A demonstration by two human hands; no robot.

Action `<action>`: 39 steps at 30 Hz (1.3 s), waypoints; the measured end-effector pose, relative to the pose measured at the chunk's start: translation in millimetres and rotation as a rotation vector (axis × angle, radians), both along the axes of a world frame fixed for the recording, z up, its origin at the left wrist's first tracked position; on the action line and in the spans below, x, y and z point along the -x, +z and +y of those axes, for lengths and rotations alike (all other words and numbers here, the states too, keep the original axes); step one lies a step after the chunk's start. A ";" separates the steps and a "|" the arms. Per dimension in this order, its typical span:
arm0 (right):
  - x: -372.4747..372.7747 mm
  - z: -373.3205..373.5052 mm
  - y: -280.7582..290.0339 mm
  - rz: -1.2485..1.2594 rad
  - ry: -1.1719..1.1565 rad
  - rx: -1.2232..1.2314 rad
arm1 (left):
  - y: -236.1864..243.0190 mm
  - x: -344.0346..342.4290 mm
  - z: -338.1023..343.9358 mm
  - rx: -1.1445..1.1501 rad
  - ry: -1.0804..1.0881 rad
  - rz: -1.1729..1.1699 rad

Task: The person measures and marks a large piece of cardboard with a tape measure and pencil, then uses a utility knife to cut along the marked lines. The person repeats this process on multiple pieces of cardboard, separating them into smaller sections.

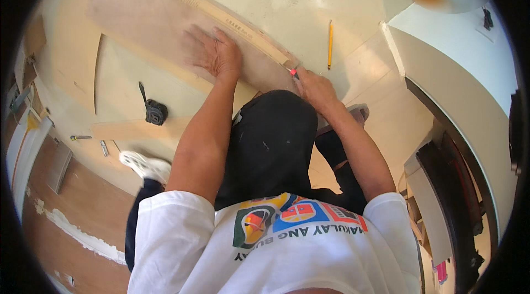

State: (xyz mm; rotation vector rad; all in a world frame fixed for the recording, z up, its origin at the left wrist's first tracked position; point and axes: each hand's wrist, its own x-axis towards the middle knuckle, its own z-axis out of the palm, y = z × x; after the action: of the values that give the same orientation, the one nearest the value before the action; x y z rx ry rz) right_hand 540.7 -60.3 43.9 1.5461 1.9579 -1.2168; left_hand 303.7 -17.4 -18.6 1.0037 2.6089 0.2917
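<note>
A long brown sheet point(149, 15) lies in front of me, with a tan printed strip point(237, 22) along its far edge. My left hand point(218, 54) rests on the sheet with its fingers spread, slightly blurred. At the right end of the strip, my right hand point(318, 91) is closed around a small red-and-black tool point(294, 74) that looks like a utility knife. Most of its handle is hidden in the fingers. My bent knee point(276, 117) is close to the sheet's near edge.
A yellow pencil point(330, 44) lies beyond my right hand. Left of my knee sits a black tape measure point(155, 112). Tan sheets point(72, 68) cover the floor at left. A curved panel with a dark edge point(441, 112) stands at right. A white shoe point(144, 165) shows at lower left.
</note>
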 end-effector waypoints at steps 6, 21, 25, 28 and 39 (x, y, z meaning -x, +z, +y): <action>-5.9 19.7 31.4 -0.024 -0.067 0.048 | 2.2 8.8 2.3 0.000 0.014 0.041; 136.5 104.9 -17.0 0.229 0.023 -0.131 | 1.6 3.9 0.8 0.065 0.028 0.003; 121.8 91.7 -7.8 0.244 0.023 -0.121 | -5.5 4.5 0.2 0.059 0.003 0.051; 105.9 82.2 -5.7 0.217 0.042 -0.144 | -10.6 2.2 -4.3 0.051 -0.005 0.075; 29.4 22.1 9.9 0.008 0.012 0.043 | -1.1 0.3 0.6 -0.002 0.012 0.037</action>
State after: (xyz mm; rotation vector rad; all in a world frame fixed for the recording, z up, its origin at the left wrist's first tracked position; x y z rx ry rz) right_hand 511.4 -38.2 53.7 1.5082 1.9300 -1.2537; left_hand 303.4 -16.8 -19.7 1.0039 2.6486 0.2817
